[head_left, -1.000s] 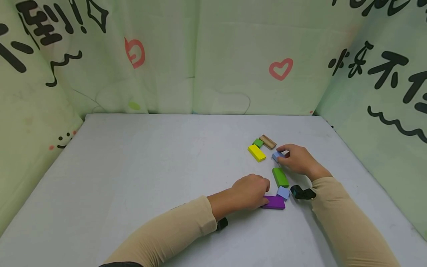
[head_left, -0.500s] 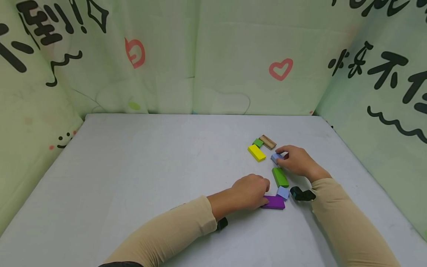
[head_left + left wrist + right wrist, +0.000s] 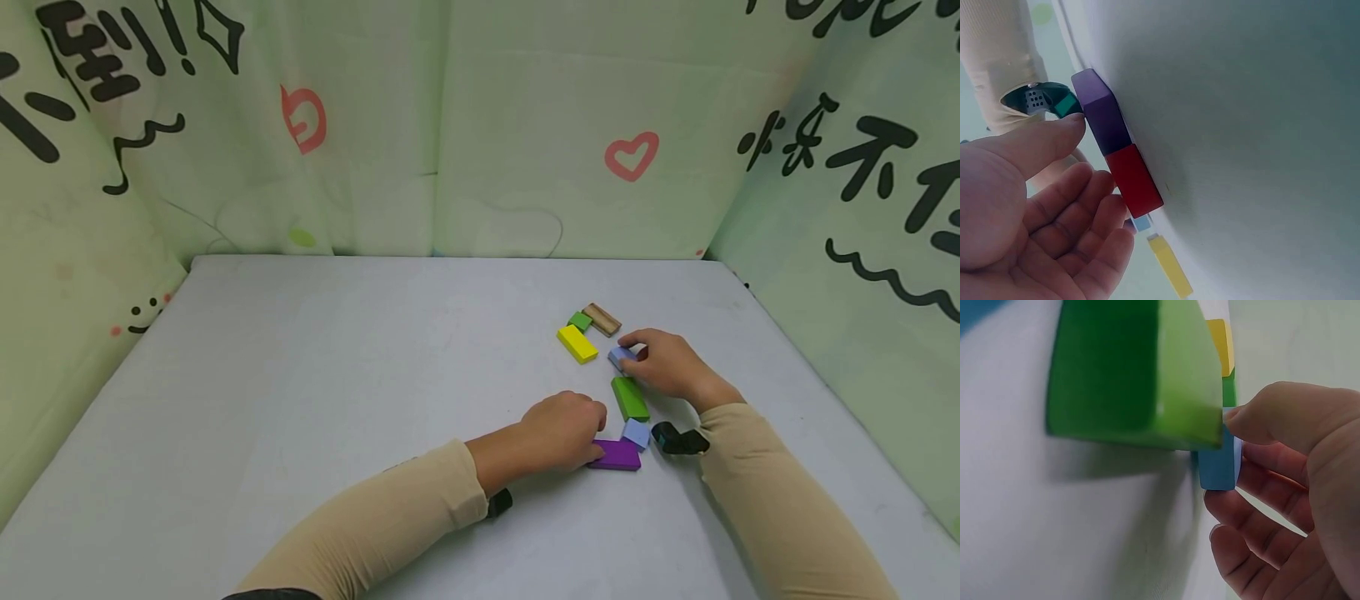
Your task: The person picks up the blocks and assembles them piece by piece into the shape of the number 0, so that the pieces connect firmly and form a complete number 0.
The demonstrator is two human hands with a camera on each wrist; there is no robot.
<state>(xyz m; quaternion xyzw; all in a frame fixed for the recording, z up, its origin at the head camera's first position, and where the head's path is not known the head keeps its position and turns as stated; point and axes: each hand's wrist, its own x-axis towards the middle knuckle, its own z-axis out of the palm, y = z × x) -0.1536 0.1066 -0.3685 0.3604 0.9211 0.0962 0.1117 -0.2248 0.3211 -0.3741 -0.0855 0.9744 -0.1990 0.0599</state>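
My right hand (image 3: 670, 362) pinches a light blue block (image 3: 621, 357) between thumb and fingers. In the right wrist view that blue block (image 3: 1216, 459) is partly behind a large, near green block (image 3: 1135, 375). My left hand (image 3: 561, 432) lies at the left end of a purple block (image 3: 617, 455). Its thumb touches the purple block (image 3: 1102, 112) in the left wrist view, while the curled fingers lie against a red block (image 3: 1135, 180) set end to end with it. In the head view my left hand hides the red block.
A second light blue block (image 3: 636, 433) sits between the purple block and a long green block (image 3: 630, 398). Farther back lie a yellow block (image 3: 577, 343), a small green block (image 3: 580, 321) and a brown wooden block (image 3: 602, 319). Printed cloth (image 3: 525, 150) walls the white table (image 3: 337, 367).
My right hand has shifted slightly left and nearer to me with the light blue block. The left hand and the other blocks have stayed in place.
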